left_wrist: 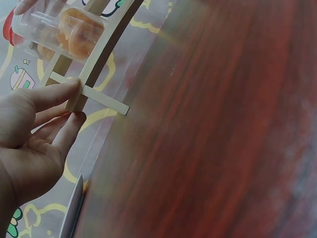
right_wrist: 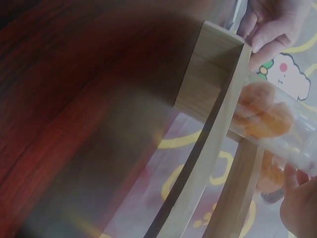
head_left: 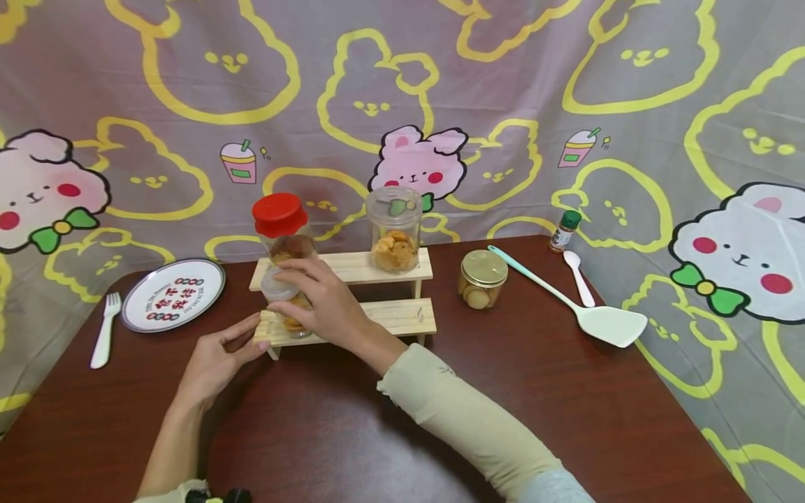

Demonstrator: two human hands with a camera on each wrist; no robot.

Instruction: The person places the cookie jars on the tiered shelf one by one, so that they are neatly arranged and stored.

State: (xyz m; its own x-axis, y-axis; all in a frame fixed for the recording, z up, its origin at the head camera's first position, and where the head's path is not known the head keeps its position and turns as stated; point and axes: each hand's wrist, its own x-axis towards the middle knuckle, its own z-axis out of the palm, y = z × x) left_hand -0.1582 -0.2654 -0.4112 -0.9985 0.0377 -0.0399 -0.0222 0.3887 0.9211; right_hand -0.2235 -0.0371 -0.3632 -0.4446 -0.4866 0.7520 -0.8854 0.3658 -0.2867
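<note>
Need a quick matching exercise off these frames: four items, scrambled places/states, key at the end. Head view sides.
1. Left hand
2. Fork
3. Right hand
4. Gold-lidded jar

A. Holds a clear jar at the lower step
B. On the table, right of the rack
C. Pinches the end of the rack's lower step
D. Left of the plate

Pairs: 1-C, 2-D, 3-A, 4-B
</note>
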